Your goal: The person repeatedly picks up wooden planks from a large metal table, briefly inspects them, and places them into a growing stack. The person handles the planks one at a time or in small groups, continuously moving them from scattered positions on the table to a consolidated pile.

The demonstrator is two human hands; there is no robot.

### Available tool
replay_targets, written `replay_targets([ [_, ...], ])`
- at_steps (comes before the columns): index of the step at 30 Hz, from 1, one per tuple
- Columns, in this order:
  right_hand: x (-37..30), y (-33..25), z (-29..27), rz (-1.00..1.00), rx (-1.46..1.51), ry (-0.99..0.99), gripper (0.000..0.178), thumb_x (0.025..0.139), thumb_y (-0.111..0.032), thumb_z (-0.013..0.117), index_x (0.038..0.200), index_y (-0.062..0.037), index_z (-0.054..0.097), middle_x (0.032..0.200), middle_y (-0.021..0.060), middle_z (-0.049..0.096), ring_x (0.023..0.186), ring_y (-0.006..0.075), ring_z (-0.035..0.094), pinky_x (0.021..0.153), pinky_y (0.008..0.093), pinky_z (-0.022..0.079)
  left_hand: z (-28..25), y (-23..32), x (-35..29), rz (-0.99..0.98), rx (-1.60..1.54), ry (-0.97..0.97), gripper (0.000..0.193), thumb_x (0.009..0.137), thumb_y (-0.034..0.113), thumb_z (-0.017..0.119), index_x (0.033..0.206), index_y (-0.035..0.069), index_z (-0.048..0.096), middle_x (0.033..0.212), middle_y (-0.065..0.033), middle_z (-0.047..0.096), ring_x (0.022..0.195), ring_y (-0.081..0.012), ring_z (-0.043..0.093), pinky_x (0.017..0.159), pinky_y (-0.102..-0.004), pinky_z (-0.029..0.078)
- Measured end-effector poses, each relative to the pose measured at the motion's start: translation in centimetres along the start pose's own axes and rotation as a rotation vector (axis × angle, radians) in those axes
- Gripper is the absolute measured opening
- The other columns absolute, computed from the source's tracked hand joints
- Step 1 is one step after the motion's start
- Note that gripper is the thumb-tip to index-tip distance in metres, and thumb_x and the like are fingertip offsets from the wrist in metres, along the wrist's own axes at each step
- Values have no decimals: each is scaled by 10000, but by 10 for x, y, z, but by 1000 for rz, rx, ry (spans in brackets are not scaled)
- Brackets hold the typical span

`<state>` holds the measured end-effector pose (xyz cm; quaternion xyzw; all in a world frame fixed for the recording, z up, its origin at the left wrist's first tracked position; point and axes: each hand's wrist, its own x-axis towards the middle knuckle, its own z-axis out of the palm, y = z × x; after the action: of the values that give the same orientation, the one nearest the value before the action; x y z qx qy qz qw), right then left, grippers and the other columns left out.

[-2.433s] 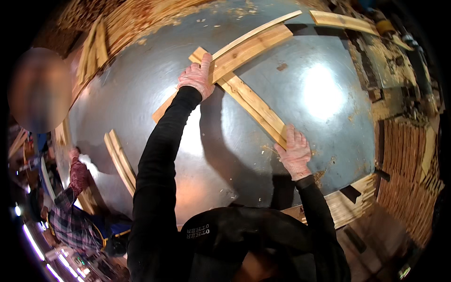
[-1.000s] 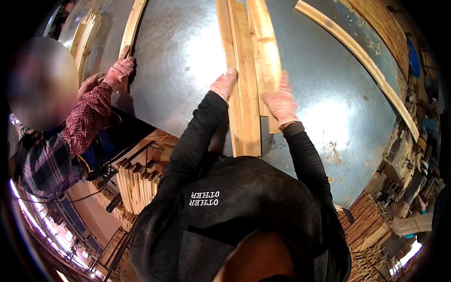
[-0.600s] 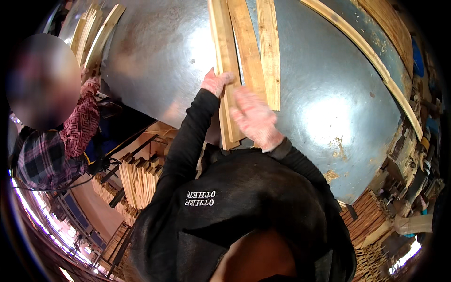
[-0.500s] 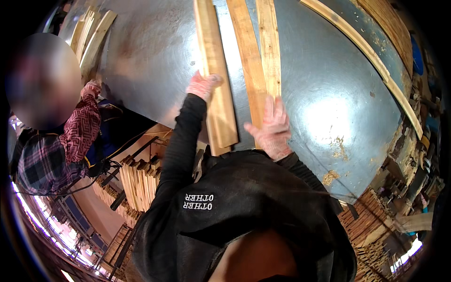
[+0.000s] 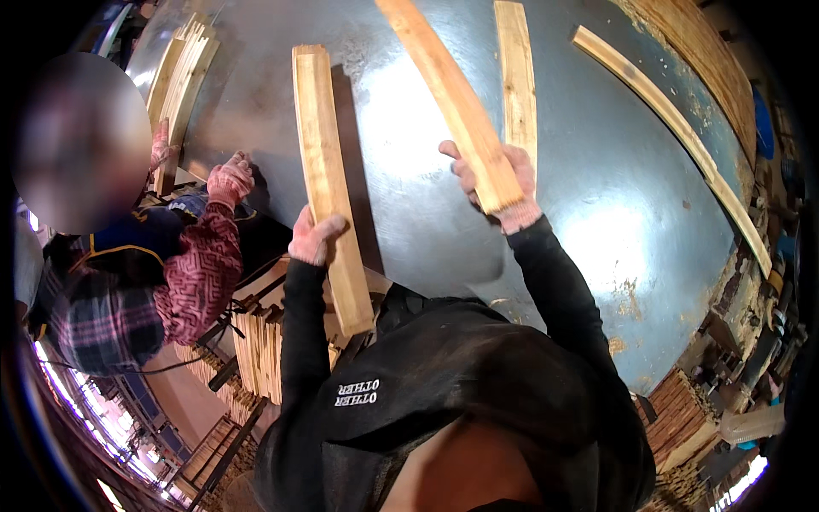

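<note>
Timber (image 5: 328,171) is being gripped by the left hand (image 5: 310,240) over the near edge of the bench (image 5: 409,247), a raised plank (image 5: 450,90) by the right hand (image 5: 522,194), while a loose board (image 5: 518,85) is being left lying beyond.

I log: tabletop (image 5: 589,154), metal by its look, smooth, glossy, w/ scuffs. Left-held board (image 5: 320,145) & right-held board (image 5: 448,94): bare wood, approx. smooth, matt, grain vis. Gloves (image 5: 309,239): knit cloth, matt. Sweatshirt (image 5: 478,367): matt cloth. Stacked slats (image 5: 678,418): rough wood.
</note>
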<state>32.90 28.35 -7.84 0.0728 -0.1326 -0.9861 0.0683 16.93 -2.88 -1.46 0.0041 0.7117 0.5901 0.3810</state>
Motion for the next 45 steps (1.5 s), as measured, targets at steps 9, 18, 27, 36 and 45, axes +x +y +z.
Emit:
replay_targets([
  [9,113,7,11,-889,-2476,736,585,892,-423,639,1306,-18,560,1278,146,606,1231,301,529,1056,386,392,10,41,-10,75,-10,56,512,746,-16,705,1221,12,517,1066,-102,650,903,-194,647,801,-319,542],
  [18,8,-5,-24,-779,-2245,1229,589,873,-369,631,1330,-34,470,1237,228,571,1158,367,543,997,462,428,128,7,65,216,735,120,562,825,214,735,1304,23,511,1084,-156,666,961,-277,638,850,-377,503],
  [27,-100,-104,3,-560,-2683,877,529,971,-303,425,1435,-50,412,1477,157,428,1356,304,417,1135,398,323,197,12,58,16,1025,178,742,767,413,692,1356,67,401,1156,-220,638,1041,-385,626,901,-450,482],
  [36,-202,-362,100,-175,-2755,1777,743,679,-499,743,1216,-26,542,1102,141,642,1059,312,603,1012,516,344,182,-35,80,211,920,274,716,800,243,734,1398,49,392,1205,-188,622,1079,-301,620,908,-394,496],
  [45,-401,-383,137,-278,-2828,1740,547,672,-232,726,1152,-30,559,1109,174,626,1078,334,592,942,496,429,169,-46,77,75,952,419,726,831,159,710,1456,122,341,1247,-145,602,1031,-279,613,870,-370,509],
])
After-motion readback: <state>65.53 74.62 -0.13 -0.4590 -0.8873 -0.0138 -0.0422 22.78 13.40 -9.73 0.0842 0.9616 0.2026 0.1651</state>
